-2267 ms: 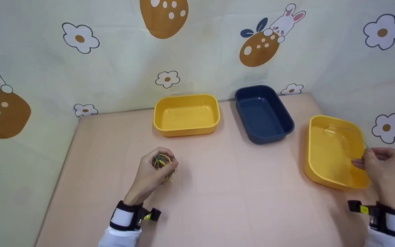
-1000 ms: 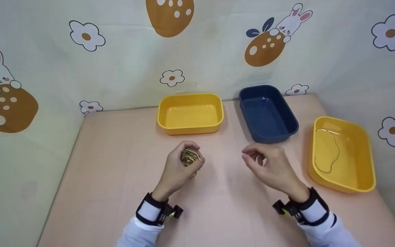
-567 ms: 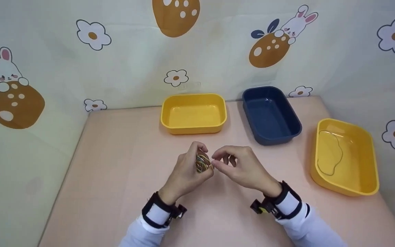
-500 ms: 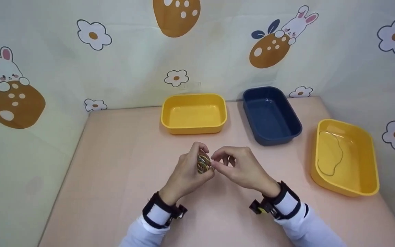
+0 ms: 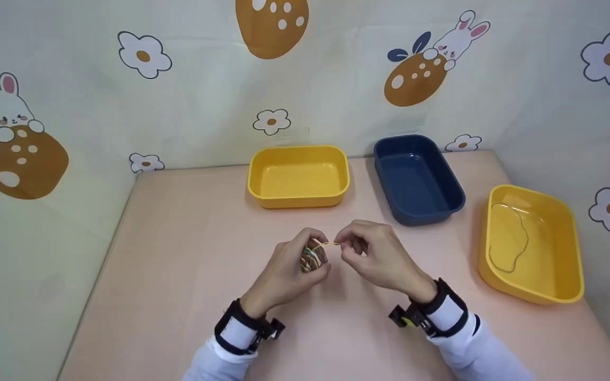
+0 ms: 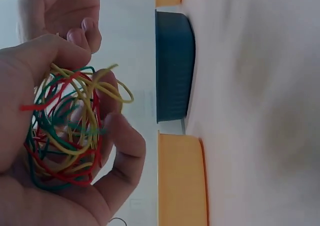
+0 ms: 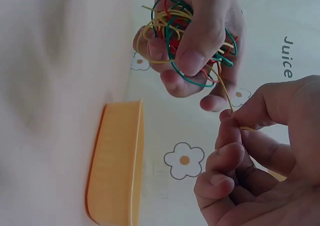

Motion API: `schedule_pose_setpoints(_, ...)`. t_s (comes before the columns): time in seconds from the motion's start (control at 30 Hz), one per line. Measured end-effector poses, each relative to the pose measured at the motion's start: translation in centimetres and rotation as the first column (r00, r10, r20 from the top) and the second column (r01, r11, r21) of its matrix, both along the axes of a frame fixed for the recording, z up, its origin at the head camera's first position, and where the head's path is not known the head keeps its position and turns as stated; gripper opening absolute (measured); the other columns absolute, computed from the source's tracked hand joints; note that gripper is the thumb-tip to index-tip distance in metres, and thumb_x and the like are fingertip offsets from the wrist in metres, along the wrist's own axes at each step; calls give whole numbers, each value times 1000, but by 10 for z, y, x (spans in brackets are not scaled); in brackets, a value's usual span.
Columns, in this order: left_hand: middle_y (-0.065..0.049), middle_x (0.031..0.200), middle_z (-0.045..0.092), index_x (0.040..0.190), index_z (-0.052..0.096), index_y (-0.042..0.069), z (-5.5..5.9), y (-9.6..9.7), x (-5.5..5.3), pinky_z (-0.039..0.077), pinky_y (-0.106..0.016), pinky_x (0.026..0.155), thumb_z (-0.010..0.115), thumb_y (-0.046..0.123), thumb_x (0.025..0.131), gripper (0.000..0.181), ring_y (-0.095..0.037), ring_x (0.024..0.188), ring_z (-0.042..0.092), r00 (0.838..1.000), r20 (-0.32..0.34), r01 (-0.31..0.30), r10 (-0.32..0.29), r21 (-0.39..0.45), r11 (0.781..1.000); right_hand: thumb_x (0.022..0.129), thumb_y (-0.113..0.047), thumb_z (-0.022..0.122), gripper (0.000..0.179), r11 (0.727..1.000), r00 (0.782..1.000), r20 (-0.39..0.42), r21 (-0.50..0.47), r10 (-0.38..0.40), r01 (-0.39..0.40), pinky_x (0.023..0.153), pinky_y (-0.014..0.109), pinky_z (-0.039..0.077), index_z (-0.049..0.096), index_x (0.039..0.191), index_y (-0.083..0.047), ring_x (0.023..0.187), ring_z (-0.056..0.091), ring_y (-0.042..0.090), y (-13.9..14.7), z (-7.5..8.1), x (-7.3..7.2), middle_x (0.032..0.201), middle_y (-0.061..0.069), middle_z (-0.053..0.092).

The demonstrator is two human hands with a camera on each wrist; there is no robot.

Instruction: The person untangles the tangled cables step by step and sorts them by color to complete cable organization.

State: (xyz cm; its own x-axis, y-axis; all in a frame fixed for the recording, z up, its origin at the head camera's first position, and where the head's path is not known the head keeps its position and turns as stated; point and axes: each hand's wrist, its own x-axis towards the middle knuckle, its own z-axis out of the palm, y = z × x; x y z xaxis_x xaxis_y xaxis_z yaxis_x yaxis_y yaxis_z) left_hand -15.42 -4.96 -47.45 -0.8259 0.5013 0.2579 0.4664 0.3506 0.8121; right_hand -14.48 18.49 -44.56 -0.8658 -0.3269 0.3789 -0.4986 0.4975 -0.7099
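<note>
While the left hand curls its fingers and thumb round it in a loose cup, the tangled ball of thin red, green and yellow cord sits in that palm, raised above the table; loops of it show in the gap between thumb and fingertips, and a few loose ends poke out past them. One slim yellow strand runs from the ball across to the right hand, whose thumb and forefinger pinch it tightly; the other fingers of that hand are bent in towards its palm. Black-and-white straps with small black cameras circle both wrists, just beyond the cuffs of white sleeves.

Beyond the hands, on the pale pink cloth-covered table, stands a yellow rectangular tray with rounded corners; to its right, set at a slant and apart from it, is a deep navy-blue tray of similar shape; farther right and nearer the person stands a second yellow tray with rounded corners, a thin, curving, dull-coloured strand lying inside it. Behind and to both sides rises a cream backdrop printed with white brown-centred flowers, white rabbits and spotted brown fruit; the right wrist view also shows the word "Juice" on it.
</note>
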Motion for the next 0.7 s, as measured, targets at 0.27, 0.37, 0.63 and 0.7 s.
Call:
schedule_pose_setpoints(0.27, -1, 101, 80, 124, 71, 9, -4, -9, -1, 63, -23, 81, 85, 5, 95, 32, -9, 90, 76, 997, -21, -72, 73, 78, 994, 102, 2, 79, 13, 995, 991, -126, 80, -51, 61, 66, 21, 49, 78, 96, -9, 75, 56, 5, 14, -4, -1, 84, 1, 67)
schedule_pose_setpoints(0.37, 0, 103, 80, 120, 73, 10, -5, -12, -1, 64, -23, 83, 84, 4, 95, 27, -10, 92, 75, 995, -20, -94, 97, 95, 991, 101, 3, 80, 13, 993, 983, -173, 88, -69, 85, 67, 22, 49, 77, 96, -9, 75, 56, 6, 20, -6, -2, 84, 2, 66)
schedule_pose_setpoints(0.63, -1, 104, 81, 116, 74, 7, -8, -17, 0, 65, -24, 80, 82, 4, 96, 21, -11, 93, 75, 995, -4, -94, 95, 96, 991, 97, 10, 80, 17, 990, 947, -307, 76, -92, 121, 65, 23, 51, 74, 94, -6, 75, 59, 10, 28, -11, -4, 84, 5, 67)
schedule_pose_setpoints(0.7, -2, 103, 80, 114, 74, 8, -8, -18, 0, 65, -24, 80, 82, 4, 96, 20, -11, 93, 75, 995, -3, -96, 96, 97, 991, 96, 10, 80, 17, 989, 939, -328, 72, -103, 133, 66, 22, 51, 74, 94, -5, 74, 59, 10, 29, -12, -5, 84, 5, 67)
